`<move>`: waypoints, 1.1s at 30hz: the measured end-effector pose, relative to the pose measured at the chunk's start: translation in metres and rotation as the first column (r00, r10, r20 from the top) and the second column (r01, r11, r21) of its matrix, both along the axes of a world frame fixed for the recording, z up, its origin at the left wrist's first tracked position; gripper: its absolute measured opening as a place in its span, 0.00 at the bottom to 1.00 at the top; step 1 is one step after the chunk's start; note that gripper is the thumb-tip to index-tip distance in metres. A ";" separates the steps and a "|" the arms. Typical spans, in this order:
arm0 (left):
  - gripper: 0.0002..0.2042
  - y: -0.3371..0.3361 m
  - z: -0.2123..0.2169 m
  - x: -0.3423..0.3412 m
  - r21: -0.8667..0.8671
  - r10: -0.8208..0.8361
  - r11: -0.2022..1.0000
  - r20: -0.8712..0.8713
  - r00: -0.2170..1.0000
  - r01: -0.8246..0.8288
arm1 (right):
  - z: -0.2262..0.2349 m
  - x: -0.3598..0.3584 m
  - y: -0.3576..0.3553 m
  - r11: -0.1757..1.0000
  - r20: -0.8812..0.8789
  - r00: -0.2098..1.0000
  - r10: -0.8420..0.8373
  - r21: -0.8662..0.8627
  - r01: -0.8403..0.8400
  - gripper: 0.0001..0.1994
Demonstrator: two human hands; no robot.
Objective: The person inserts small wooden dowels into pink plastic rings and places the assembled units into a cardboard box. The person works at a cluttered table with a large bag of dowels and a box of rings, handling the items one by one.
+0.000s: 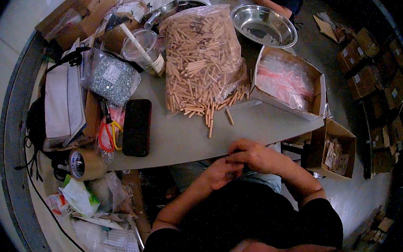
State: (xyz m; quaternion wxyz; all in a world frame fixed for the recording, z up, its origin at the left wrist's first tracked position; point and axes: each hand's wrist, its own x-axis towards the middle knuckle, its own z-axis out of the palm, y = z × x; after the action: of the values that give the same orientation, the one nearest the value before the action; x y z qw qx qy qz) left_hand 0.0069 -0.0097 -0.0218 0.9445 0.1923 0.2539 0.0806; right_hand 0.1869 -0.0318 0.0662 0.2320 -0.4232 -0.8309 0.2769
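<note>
My left hand (221,173) and my right hand (255,156) meet at the front edge of the table. The fingers of both are curled in against each other. Whatever they may hold is hidden or too small to make out. Just beyond them, a few short wooden dowels (209,127) lie loose on the grey tabletop (179,139). Behind these sits a large clear plastic bag of wooden dowels (200,55), its mouth towards me, with dowels spilling out. An open cardboard box (287,79) holding clear plastic bags with red strips stands to the right.
At left are a black phone (137,127), scissors with red and yellow handles (111,135), a bag of small metal screws (111,76) and a lidded plastic cup (143,52). A steel bowl (264,26) stands far right, near another person's arm (267,0). Cardboard boxes (333,148) lie right.
</note>
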 end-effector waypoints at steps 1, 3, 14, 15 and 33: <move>0.09 0.002 0.012 0.000 0.023 -0.030 0.999 -0.025 0.999 0.031 | 0.002 0.001 -0.001 0.998 -0.049 0.999 0.004 -0.062 -0.007 0.17; 0.14 0.003 0.003 -0.003 0.207 -0.146 0.966 -0.047 0.988 0.153 | 0.011 0.005 -0.004 0.983 -0.146 0.989 0.011 -0.181 -0.037 0.17; 0.20 0.002 0.059 -0.002 0.960 0.232 0.280 -0.033 0.972 -0.035 | 0.026 0.014 -0.026 0.984 -0.289 0.942 -0.171 -0.013 0.175 0.10; 0.16 0.006 0.063 -0.002 0.991 0.280 0.117 0.036 0.959 -0.071 | 0.025 0.016 -0.029 0.974 -0.310 0.924 -0.226 -0.048 0.222 0.09; 0.04 0.001 0.075 0.027 0.982 0.260 -0.149 0.156 0.953 -0.120 | 0.024 0.037 -0.062 0.895 -0.312 0.843 -0.439 -0.238 0.378 0.07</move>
State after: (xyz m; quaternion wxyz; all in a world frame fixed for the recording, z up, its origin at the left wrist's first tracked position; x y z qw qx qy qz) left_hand 0.0342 -0.0086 0.0535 0.4479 0.7943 0.1777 0.3700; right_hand 0.2239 -0.0942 0.0904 0.3965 -0.5513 -0.6387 0.3617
